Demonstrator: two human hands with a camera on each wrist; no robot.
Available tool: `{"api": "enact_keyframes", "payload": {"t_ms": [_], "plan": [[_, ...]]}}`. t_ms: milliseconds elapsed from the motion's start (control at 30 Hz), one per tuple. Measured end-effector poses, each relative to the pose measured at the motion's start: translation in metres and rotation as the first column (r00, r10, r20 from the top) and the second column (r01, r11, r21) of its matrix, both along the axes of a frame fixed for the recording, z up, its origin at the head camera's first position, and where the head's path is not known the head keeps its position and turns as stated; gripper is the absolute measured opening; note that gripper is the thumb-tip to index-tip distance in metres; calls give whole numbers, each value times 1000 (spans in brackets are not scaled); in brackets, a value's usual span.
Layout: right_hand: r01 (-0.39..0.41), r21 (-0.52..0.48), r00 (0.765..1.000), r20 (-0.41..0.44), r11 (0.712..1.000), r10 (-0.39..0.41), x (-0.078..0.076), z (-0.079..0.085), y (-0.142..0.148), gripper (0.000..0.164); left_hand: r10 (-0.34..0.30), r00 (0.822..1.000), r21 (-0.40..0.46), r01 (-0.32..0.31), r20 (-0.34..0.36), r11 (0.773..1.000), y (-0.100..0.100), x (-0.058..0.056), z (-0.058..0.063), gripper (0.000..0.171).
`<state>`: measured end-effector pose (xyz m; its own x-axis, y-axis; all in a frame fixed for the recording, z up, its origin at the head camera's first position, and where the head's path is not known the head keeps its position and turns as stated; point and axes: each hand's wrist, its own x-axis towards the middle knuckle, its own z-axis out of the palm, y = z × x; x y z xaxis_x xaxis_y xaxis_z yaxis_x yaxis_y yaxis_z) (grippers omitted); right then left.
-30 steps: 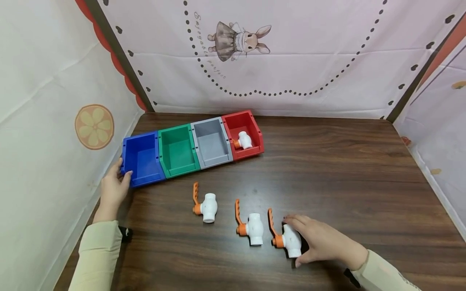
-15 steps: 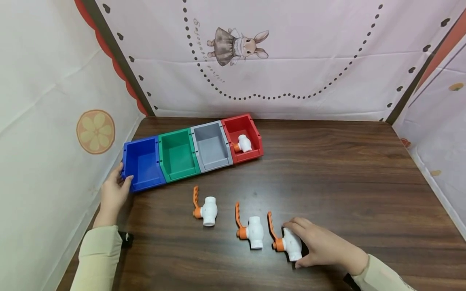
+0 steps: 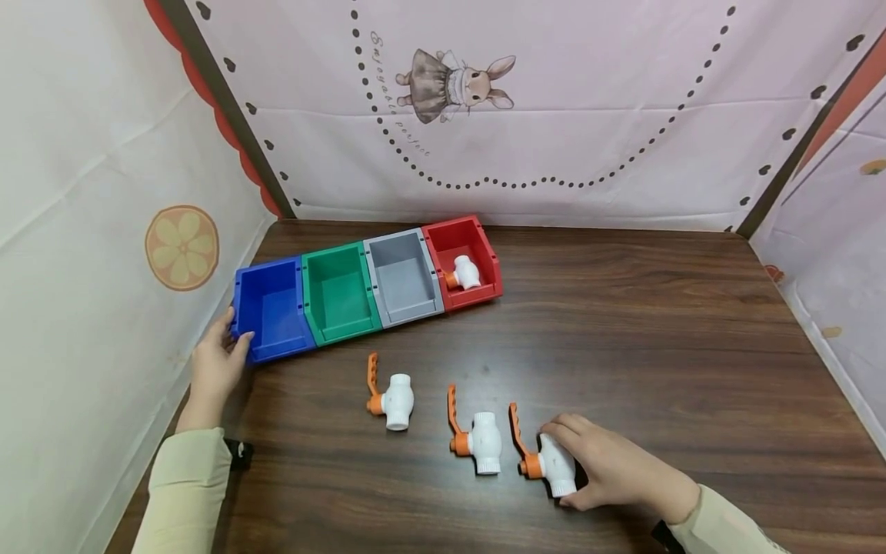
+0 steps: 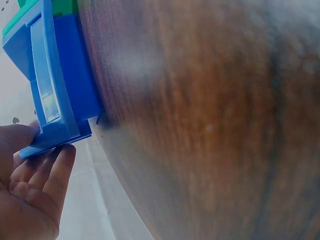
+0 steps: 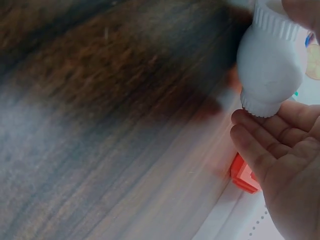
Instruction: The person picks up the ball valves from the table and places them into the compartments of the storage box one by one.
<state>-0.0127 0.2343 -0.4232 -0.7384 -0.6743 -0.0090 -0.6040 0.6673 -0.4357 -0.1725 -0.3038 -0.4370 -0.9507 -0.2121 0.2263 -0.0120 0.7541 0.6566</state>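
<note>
At the left end of a joined row of bins, my left hand (image 3: 216, 371) grips the blue bin (image 3: 282, 348). In the left wrist view the thumb lies on its rim and the fingers are against the outer wall. My right hand (image 3: 612, 465) holds a white ball valve (image 3: 557, 465) with an orange handle by its two ends, low over the table. The right wrist view shows the thumb at one ribbed end of this valve body (image 5: 271, 65) and fingertips at the other. Two similar valves lie to its left, a nearer one (image 3: 487, 442) and a farther one (image 3: 398, 402).
Green (image 3: 346, 332), grey (image 3: 412, 314) and red (image 3: 474, 296) bins continue the row to the right. Inside the red bin lies another white valve (image 3: 467, 271). Printed cloth walls (image 3: 554, 138) border the brown wooden table (image 3: 657, 331) at the back and sides.
The head view tilts slightly, shifting the whole scene a little. Both hands keep their places on the blue bin and the ball valve, and the other valves stay put.
</note>
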Motion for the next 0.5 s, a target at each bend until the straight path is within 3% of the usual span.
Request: {"api": "enact_keyframes", "payload": {"t_ms": [500], "plan": [[-11,-89,1000,-8,996,10,-5,-6,3,71,-5,1000,17,5,18,1000,-1,0,2,54]]}}
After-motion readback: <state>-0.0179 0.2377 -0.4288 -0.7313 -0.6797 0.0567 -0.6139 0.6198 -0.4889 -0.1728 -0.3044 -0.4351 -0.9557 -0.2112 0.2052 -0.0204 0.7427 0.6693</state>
